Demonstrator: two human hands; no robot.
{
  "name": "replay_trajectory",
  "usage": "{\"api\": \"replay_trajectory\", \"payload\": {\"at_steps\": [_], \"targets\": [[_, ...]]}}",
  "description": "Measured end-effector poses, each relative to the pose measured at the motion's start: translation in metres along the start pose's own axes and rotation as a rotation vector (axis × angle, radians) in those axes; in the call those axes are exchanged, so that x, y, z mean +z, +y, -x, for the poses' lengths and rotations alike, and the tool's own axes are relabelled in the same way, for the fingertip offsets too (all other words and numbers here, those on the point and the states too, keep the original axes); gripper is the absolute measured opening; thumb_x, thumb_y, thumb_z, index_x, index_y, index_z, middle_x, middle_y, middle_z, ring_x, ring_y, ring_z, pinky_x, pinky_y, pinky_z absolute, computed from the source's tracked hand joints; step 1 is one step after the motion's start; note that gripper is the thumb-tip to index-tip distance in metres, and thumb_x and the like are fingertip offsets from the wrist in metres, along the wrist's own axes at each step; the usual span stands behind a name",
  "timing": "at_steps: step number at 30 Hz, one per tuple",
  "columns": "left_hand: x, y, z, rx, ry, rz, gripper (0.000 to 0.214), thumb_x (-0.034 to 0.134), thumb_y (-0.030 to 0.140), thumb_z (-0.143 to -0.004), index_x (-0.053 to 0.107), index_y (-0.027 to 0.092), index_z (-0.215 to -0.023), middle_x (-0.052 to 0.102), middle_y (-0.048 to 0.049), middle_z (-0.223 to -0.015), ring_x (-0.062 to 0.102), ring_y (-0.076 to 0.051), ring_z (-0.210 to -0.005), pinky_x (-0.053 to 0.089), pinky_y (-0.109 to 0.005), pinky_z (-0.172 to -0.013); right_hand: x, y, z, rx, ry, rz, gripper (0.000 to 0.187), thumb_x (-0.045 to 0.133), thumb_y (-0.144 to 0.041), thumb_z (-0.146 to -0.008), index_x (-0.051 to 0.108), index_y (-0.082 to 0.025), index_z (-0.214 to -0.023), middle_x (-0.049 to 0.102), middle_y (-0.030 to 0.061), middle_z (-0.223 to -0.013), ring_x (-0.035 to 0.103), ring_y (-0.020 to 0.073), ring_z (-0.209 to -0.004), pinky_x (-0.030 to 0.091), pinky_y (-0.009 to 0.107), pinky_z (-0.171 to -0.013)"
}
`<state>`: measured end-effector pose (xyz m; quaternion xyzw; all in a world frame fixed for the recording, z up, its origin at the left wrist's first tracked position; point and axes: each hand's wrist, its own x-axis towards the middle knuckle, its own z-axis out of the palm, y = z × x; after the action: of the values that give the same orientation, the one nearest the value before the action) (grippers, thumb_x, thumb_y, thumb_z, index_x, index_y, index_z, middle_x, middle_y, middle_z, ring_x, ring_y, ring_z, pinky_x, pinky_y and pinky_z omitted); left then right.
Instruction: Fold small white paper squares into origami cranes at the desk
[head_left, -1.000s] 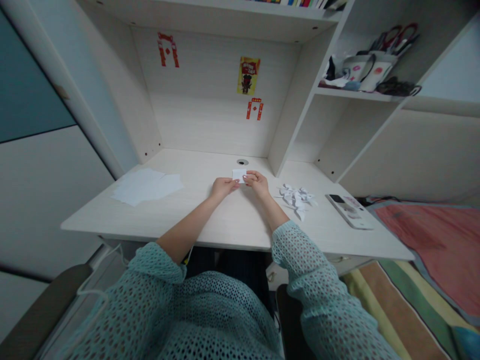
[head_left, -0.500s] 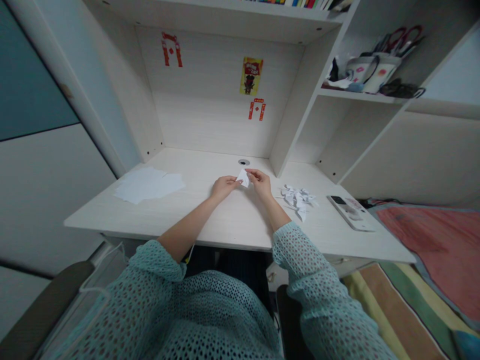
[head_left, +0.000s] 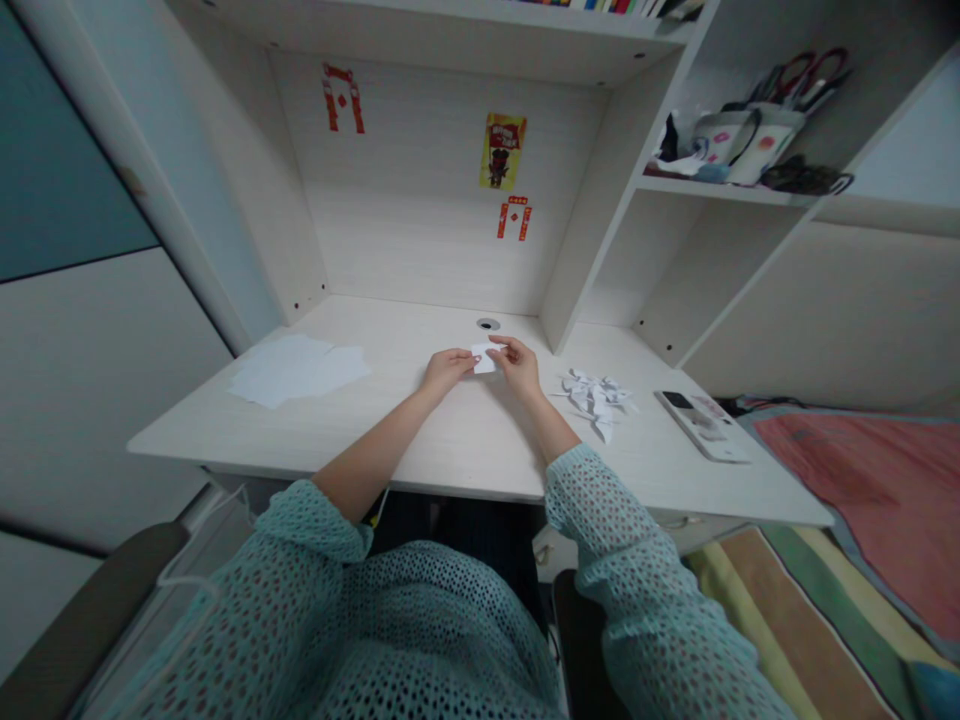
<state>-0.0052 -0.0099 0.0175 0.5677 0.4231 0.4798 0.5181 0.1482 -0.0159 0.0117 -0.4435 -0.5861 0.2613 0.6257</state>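
Observation:
A small folded piece of white paper (head_left: pixel 483 358) is held between both hands over the middle of the pale wooden desk (head_left: pixel 465 440). My left hand (head_left: pixel 445 368) pinches its left side with closed fingers. My right hand (head_left: pixel 516 364) pinches its right side, fingers curled over the top edge. Both forearms reach forward from teal knit sleeves.
Flat white sheets (head_left: pixel 297 368) lie on the desk's left. A heap of folded white paper shapes (head_left: pixel 595 395) sits right of my hands, with a white remote control (head_left: pixel 702 425) beyond it. Mugs holding scissors (head_left: pixel 739 132) stand on the right shelf. A cable hole (head_left: pixel 487 324) is behind my hands.
The small paper was turned between my fingers, tilted half a second ago, and now lies flatter and lower between both hands. My hands stayed at the same spot.

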Motion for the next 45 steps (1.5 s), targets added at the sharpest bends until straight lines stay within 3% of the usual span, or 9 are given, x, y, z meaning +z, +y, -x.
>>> {"api": "replay_trajectory", "payload": {"at_steps": [3, 6, 8, 14, 21, 30, 37, 42, 45], "targets": [[0.002, 0.005, 0.004, 0.052, -0.037, 0.028, 0.039, 0.072, 0.035, -0.062, 0.063, 0.016, -0.095, 0.065, -0.0043, -0.069, 0.058, -0.014, -0.064, 0.042, -0.024, -0.061, -0.002, 0.000, -0.001, 0.018, 0.028, -0.048, 0.033, 0.067, -0.039, -0.065, 0.059, -0.021, -0.092, 0.049, -0.0071, -0.051, 0.041, 0.0096, -0.047, 0.035, 0.023, -0.051], [0.002, 0.012, 0.009, 0.164, -0.096, 0.055, 0.059, 0.069, 0.030, -0.066, 0.050, 0.021, -0.121, 0.066, -0.0028, -0.076, 0.060, -0.013, -0.067, 0.044, -0.025, -0.068, -0.004, -0.001, -0.001, 0.047, 0.045, -0.103, 0.037, 0.069, -0.040, -0.063, 0.053, -0.022, -0.091, 0.053, -0.0076, -0.051, 0.046, 0.0098, -0.048, 0.036, 0.022, -0.051], [0.002, 0.014, 0.011, 0.239, -0.141, 0.043, 0.061, 0.066, 0.027, -0.068, 0.046, 0.023, -0.126, 0.065, -0.0027, -0.083, 0.060, -0.012, -0.071, 0.045, -0.025, -0.073, -0.004, -0.002, -0.001, 0.073, 0.027, -0.123, 0.037, 0.069, -0.042, -0.062, 0.052, -0.021, -0.088, 0.053, -0.0075, -0.052, 0.047, 0.0097, -0.048, 0.037, 0.022, -0.051], [0.000, 0.008, 0.004, 0.304, -0.177, -0.056, 0.033, 0.063, 0.027, -0.070, 0.066, 0.016, -0.101, 0.065, -0.0061, -0.092, 0.060, -0.013, -0.075, 0.045, -0.025, -0.076, -0.002, -0.001, 0.000, 0.110, 0.024, -0.192, 0.038, 0.070, -0.045, -0.060, 0.055, -0.021, -0.085, 0.059, -0.0049, -0.056, 0.054, 0.0113, -0.053, 0.043, 0.023, -0.053], [-0.004, 0.007, -0.003, 0.228, -0.062, 0.034, 0.035, 0.064, 0.031, -0.071, 0.066, 0.016, -0.102, 0.067, -0.0080, -0.098, 0.062, -0.015, -0.078, 0.045, -0.027, -0.076, 0.000, -0.010, 0.002, 0.131, -0.118, -0.173, 0.034, 0.065, -0.048, -0.067, 0.069, -0.019, -0.083, 0.069, 0.0033, -0.081, 0.060, 0.0135, -0.070, 0.049, 0.027, -0.065], [-0.007, 0.014, 0.002, 0.194, -0.037, 0.041, 0.035, 0.064, 0.038, -0.072, 0.067, 0.016, -0.099, 0.069, -0.0079, -0.096, 0.063, -0.017, -0.081, 0.045, -0.026, -0.072, -0.003, -0.012, 0.002, 0.116, -0.159, -0.114, 0.042, 0.070, -0.045, -0.064, 0.070, -0.019, -0.097, 0.070, 0.0038, -0.082, 0.060, 0.0134, -0.070, 0.048, 0.028, -0.069], [-0.007, 0.007, -0.003, 0.321, -0.052, -0.035, 0.032, 0.064, 0.040, -0.071, 0.069, 0.017, -0.092, 0.069, -0.0079, -0.097, 0.063, -0.017, -0.078, 0.047, -0.028, -0.075, -0.002, -0.017, 0.004, 0.140, -0.163, -0.148, 0.039, 0.070, -0.046, -0.063, 0.071, -0.021, -0.093, 0.070, 0.0059, -0.096, 0.062, 0.0174, -0.083, 0.048, 0.027, -0.069], [-0.007, 0.003, -0.005, 0.364, 0.010, -0.099, 0.027, 0.067, 0.039, -0.068, 0.071, 0.018, -0.084, 0.070, -0.0067, -0.089, 0.063, -0.018, -0.078, 0.047, -0.028, -0.075, 0.000, -0.013, 0.004, 0.084, -0.076, -0.134, 0.032, 0.070, -0.044, -0.063, 0.073, -0.020, -0.083, 0.071, 0.0053, -0.083, 0.062, 0.0164, -0.074, 0.047, 0.027, -0.065], [-0.007, 0.004, -0.006, 0.296, 0.071, -0.005, 0.026, 0.068, 0.041, -0.065, 0.071, 0.017, -0.077, 0.070, -0.0057, -0.083, 0.061, -0.017, -0.076, 0.046, -0.027, -0.070, 0.000, -0.017, 0.005, 0.056, -0.059, -0.111, 0.029, 0.071, -0.043, -0.063, 0.073, -0.018, -0.078, 0.070, 0.0035, -0.071, 0.059, 0.0137, -0.063, 0.045, 0.026, -0.062]]}}
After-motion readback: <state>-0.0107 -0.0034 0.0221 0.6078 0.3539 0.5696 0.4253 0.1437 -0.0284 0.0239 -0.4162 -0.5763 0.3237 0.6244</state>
